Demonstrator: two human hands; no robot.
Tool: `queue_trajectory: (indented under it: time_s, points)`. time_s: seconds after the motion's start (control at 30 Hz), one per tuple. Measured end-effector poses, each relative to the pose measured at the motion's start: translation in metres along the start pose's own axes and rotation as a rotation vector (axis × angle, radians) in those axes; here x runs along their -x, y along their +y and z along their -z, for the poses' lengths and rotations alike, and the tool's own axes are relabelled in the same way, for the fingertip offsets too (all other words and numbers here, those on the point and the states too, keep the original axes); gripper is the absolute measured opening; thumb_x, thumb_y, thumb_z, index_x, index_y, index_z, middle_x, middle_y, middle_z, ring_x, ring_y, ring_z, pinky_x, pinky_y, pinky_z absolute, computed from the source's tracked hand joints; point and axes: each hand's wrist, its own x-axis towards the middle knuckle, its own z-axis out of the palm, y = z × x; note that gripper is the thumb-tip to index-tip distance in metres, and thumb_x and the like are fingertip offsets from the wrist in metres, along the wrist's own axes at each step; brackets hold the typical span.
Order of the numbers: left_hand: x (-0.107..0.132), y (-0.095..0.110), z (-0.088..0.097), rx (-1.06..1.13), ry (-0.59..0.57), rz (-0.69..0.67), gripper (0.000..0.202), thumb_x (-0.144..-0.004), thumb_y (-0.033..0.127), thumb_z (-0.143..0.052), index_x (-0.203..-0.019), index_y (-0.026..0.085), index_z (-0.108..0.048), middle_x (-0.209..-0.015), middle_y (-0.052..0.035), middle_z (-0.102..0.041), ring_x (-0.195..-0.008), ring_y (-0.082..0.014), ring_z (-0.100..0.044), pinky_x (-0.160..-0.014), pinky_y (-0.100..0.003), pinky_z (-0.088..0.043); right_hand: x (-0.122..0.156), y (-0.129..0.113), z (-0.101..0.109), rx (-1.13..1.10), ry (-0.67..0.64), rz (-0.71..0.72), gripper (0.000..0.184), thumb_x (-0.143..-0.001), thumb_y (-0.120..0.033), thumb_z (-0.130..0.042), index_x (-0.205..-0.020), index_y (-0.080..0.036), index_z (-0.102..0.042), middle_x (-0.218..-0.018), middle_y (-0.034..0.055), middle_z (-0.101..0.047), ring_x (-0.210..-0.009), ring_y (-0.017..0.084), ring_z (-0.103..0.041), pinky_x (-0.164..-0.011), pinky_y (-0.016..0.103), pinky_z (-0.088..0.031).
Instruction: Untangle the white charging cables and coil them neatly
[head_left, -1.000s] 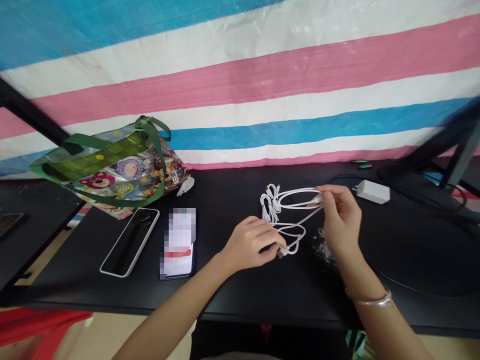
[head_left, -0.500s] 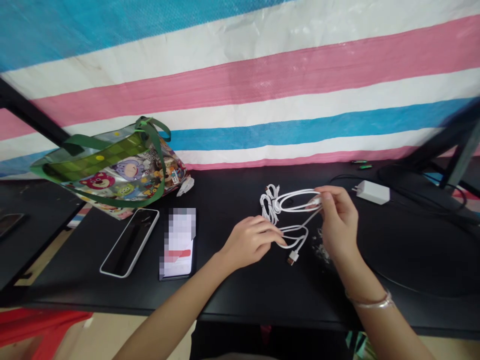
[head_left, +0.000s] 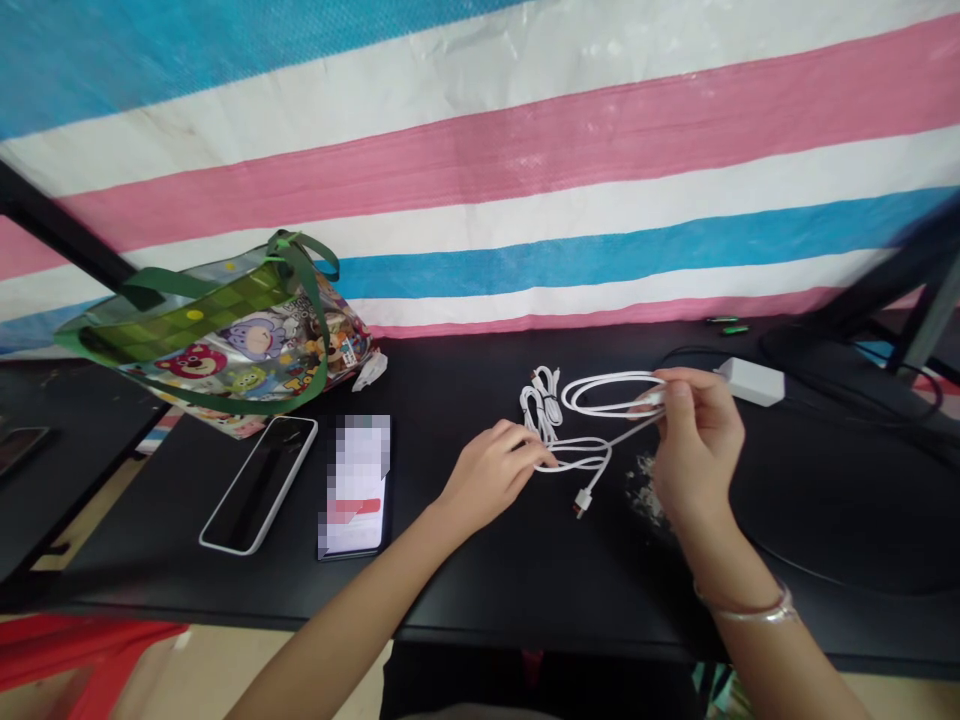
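Note:
A coiled length of white USB cable (head_left: pixel 600 378) hangs in loops from my right hand (head_left: pixel 701 440), pinched between thumb and fingers. From that hand a strand runs down-left to looser loops on the table. My left hand (head_left: pixel 499 470) has its fingertips closed on those loose loops. The USB plug (head_left: pixel 582 502) lies on the table, pointing toward me. Just behind my left fingertips rests a bundle of white cables (head_left: pixel 544 400), folded and tied.
A white charger (head_left: pixel 752 382) lies right of my right hand, near black cords. To the left are a white-edged phone (head_left: pixel 259 485), a lit phone (head_left: pixel 356 490) and a cartoon-print bag (head_left: pixel 247 340). A striped sheet (head_left: pixel 480 240) hangs behind the black table (head_left: pixel 480 590).
My right hand has moved right with its coil, away from the tied bundle. My left hand has shifted slightly left and back, and the loose loops and plug moved a little with it.

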Motion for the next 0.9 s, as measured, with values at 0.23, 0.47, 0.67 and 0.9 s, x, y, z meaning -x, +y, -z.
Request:
queue_trajectory:
  time_s: [0.23, 0.47, 0.67, 0.9]
  points:
    - [-0.003, 0.0, 0.01, 0.007, 0.297, 0.033, 0.029, -0.093, 0.01, -0.039, -0.09, 0.021, -0.065, -0.082, -0.0007, -0.07, -0.078, -0.0137, -0.061, -0.07, -0.024, -0.049, 0.001, -0.009, -0.001, 0.142, -0.074, 0.095, 0.023, -0.085, -0.044, -0.055, -0.08, -0.022, -0.058, -0.059, -0.0026, -0.055, -0.048, 0.014, -0.055, -0.049, 0.029, -0.045]
    - [-0.004, -0.001, 0.013, -0.003, 0.5, 0.125, 0.017, -0.092, 0.015, -0.046, -0.092, 0.019, -0.062, -0.078, 0.0011, -0.071, -0.072, -0.0118, -0.062, -0.065, -0.021, -0.049, 0.01, -0.009, -0.003, 0.202, -0.289, 0.133, 0.023, -0.088, -0.044, -0.052, -0.083, -0.022, -0.06, -0.065, -0.0006, -0.061, -0.051, 0.014, -0.058, -0.05, 0.027, -0.047]
    - [-0.005, 0.0, 0.015, 0.004, 0.52, 0.138, 0.019, -0.093, 0.017, -0.047, -0.088, 0.02, -0.066, -0.077, -0.0001, -0.07, -0.07, -0.0124, -0.058, -0.064, -0.022, -0.048, 0.014, -0.007, -0.007, 0.224, -0.411, 0.126, 0.026, -0.089, -0.045, -0.05, -0.082, -0.022, -0.061, -0.064, -0.0005, -0.061, -0.051, 0.014, -0.058, -0.049, 0.026, -0.046]
    - [-0.005, 0.001, 0.016, -0.045, 0.457, 0.132, 0.031, -0.097, 0.021, -0.041, -0.097, 0.024, -0.071, -0.07, -0.0002, -0.061, -0.067, -0.0123, -0.053, -0.062, -0.022, -0.045, 0.018, -0.008, -0.011, 0.21, -0.567, 0.101, 0.022, -0.089, -0.04, -0.05, -0.081, -0.023, -0.062, -0.067, 0.0002, -0.064, -0.052, 0.013, -0.057, -0.05, 0.026, -0.046]
